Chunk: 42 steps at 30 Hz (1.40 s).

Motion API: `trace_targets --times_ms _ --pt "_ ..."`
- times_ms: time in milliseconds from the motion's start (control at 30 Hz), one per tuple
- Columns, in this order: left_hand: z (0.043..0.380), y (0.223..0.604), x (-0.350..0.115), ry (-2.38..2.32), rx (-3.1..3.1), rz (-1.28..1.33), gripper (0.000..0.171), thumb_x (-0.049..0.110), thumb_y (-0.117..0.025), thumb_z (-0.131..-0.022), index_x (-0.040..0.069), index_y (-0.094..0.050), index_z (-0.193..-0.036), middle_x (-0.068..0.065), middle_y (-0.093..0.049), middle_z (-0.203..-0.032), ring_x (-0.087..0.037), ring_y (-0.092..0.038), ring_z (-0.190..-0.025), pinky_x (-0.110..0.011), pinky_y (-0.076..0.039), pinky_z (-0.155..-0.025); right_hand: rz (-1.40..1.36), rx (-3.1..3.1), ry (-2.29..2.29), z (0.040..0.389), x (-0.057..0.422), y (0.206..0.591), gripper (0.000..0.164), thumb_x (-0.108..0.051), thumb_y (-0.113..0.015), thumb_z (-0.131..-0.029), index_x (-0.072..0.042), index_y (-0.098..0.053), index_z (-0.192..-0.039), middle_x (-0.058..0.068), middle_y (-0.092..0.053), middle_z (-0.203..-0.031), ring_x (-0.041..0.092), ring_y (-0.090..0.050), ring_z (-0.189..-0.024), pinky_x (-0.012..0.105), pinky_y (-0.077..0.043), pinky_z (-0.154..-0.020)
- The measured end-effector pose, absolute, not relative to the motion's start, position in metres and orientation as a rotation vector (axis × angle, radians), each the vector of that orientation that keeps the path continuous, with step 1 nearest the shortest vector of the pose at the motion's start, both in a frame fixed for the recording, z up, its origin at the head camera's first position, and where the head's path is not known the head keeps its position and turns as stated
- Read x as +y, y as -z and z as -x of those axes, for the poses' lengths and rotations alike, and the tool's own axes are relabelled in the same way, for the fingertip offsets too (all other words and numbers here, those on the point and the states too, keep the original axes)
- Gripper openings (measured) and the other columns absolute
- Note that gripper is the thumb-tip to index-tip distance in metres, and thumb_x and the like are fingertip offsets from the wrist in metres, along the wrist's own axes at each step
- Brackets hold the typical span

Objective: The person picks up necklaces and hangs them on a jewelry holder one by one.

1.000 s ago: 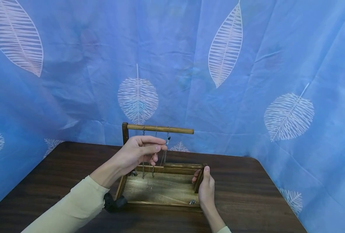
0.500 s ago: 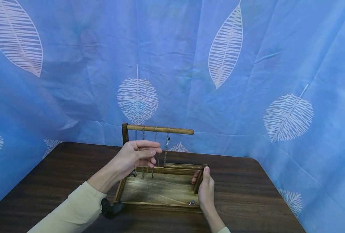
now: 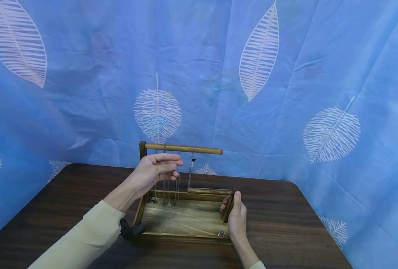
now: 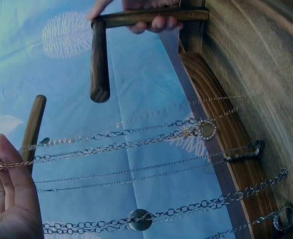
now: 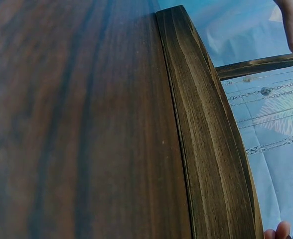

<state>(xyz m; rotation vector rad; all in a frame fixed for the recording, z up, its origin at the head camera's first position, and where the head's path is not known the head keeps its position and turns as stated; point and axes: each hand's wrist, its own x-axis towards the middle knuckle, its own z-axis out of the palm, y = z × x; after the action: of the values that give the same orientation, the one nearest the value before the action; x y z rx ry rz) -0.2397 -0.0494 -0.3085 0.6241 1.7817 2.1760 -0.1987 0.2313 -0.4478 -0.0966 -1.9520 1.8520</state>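
My left hand [image 3: 152,173] pinches a thin gold-coloured chain necklace [image 4: 18,164] between thumb and fingers. From it hangs a round pendant [image 4: 208,130] with a beaded rim. The hand is just below the upper bar [image 3: 205,150] of a wooden jewellery stand, where several silver chain necklaces hang. One of these, with a small black heart-like charm [image 3: 193,160], hangs right of the hand. My right hand [image 3: 238,220] grips the stand's short right post [image 3: 229,211], thumb on the near side and fingertips behind it.
The stand's shallow wooden tray [image 3: 192,220] holds a small silvery piece [image 3: 221,233] in its near right corner. A lower bar [image 3: 210,191] reaches left from the right post. Everything stands on a dark wooden table [image 3: 286,224] before a blue leaf-patterned cloth [image 3: 202,74].
My left hand has drawn left, away from the rightmost necklace; it dipped slightly, then rose, with the gold-coloured necklace hanging from it. My right hand keeps its grip on the post.
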Motion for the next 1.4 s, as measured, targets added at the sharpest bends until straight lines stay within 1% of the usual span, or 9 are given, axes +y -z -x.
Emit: trace_targets --times_ms 200,433,533,633,767,1000,1100,1233,1400 --pt "0.246 0.307 -0.047 -2.170 1.802 -0.619 0.036 0.005 -0.062 -0.101 0.001 -0.061 -0.137 -0.018 -0.065 -0.128 -0.019 -0.071 -0.091 -0.037 -0.058 -0.086 0.087 -1.937 -1.848 0.198 0.231 0.448 0.071 -0.047 -0.024 -0.111 0.012 -0.060 -0.095 0.018 -0.060 -0.076 0.035 -0.062 -0.070 0.037 -0.053 -0.063" --pt "0.249 0.308 -0.044 -2.157 1.813 -0.614 0.037 0.006 -0.063 -0.100 0.000 -0.061 -0.136 -0.016 -0.067 -0.126 -0.020 -0.071 -0.093 -0.044 -0.055 -0.093 0.090 -1.939 -1.849 0.198 0.230 0.448 0.072 -0.048 -0.024 -0.110 0.011 -0.060 -0.094 0.019 -0.060 -0.076 0.027 -0.061 -0.068 0.036 -0.052 -0.064" --pt "0.250 0.307 -0.042 -2.159 1.818 -0.607 0.036 0.006 -0.063 -0.100 0.001 -0.061 -0.136 -0.014 -0.068 -0.124 -0.021 -0.071 -0.095 -0.043 -0.056 -0.092 0.086 -1.952 -1.845 0.198 0.231 0.447 0.071 -0.048 -0.023 -0.110 0.010 -0.060 -0.094 0.019 -0.060 -0.077 0.030 -0.061 -0.070 0.036 -0.052 -0.064" --pt "0.250 0.307 -0.040 -2.151 1.830 -0.611 0.036 0.005 -0.063 -0.100 0.001 -0.062 -0.135 -0.014 -0.068 -0.124 -0.021 -0.071 -0.095 -0.044 -0.056 -0.092 0.085 -1.961 -1.843 0.198 0.231 0.447 0.071 -0.048 -0.023 -0.110 0.010 -0.060 -0.094 0.020 -0.060 -0.078 0.033 -0.061 -0.071 0.037 -0.052 -0.064" --pt "0.251 0.306 -0.035 -2.129 1.855 -0.629 0.035 0.004 -0.062 -0.100 0.001 -0.062 -0.135 -0.019 -0.066 -0.127 -0.021 -0.071 -0.095 -0.050 -0.053 -0.095 0.082 -1.967 -1.835 0.197 0.230 0.446 0.071 -0.047 -0.022 -0.111 0.011 -0.060 -0.095 0.021 -0.060 -0.078 0.036 -0.061 -0.072 0.037 -0.052 -0.064" --pt "0.256 0.307 -0.024 -2.123 1.843 -0.634 0.033 0.003 -0.062 -0.100 0.000 -0.063 -0.133 -0.017 -0.068 -0.122 -0.025 -0.071 -0.096 -0.042 -0.057 -0.089 0.081 -1.967 -1.832 0.197 0.231 0.447 0.072 -0.047 -0.022 -0.111 0.013 -0.059 -0.097 0.021 -0.060 -0.078 0.038 -0.062 -0.072 0.039 -0.052 -0.063" --pt "0.257 0.307 -0.018 -2.120 1.839 -0.633 0.031 0.003 -0.062 -0.100 0.001 -0.065 -0.131 -0.018 -0.067 -0.123 -0.026 -0.071 -0.096 -0.044 -0.057 -0.090 0.083 -1.962 -1.833 0.197 0.231 0.448 0.072 -0.047 -0.022 -0.111 0.012 -0.060 -0.096 0.020 -0.060 -0.077 0.035 -0.062 -0.071 0.039 -0.052 -0.063" --pt "0.258 0.307 -0.011 -2.119 1.832 -0.642 0.030 0.003 -0.062 -0.100 0.001 -0.066 -0.130 -0.019 -0.068 -0.123 -0.023 -0.071 -0.093 -0.047 -0.055 -0.092 0.081 -1.950 -1.839 0.198 0.231 0.448 0.071 -0.047 -0.023 -0.111 0.010 -0.061 -0.094 0.019 -0.060 -0.076 0.031 -0.062 -0.069 0.039 -0.053 -0.063" --pt "0.260 0.306 -0.001 -2.107 1.823 -0.646 0.030 0.003 -0.063 -0.099 0.001 -0.066 -0.129 -0.015 -0.070 -0.119 -0.022 -0.072 -0.090 -0.044 -0.057 -0.089 0.083 -1.942 -1.840 0.198 0.231 0.448 0.070 -0.047 -0.023 -0.111 0.009 -0.061 -0.094 0.018 -0.060 -0.076 0.032 -0.062 -0.070 0.040 -0.053 -0.064"
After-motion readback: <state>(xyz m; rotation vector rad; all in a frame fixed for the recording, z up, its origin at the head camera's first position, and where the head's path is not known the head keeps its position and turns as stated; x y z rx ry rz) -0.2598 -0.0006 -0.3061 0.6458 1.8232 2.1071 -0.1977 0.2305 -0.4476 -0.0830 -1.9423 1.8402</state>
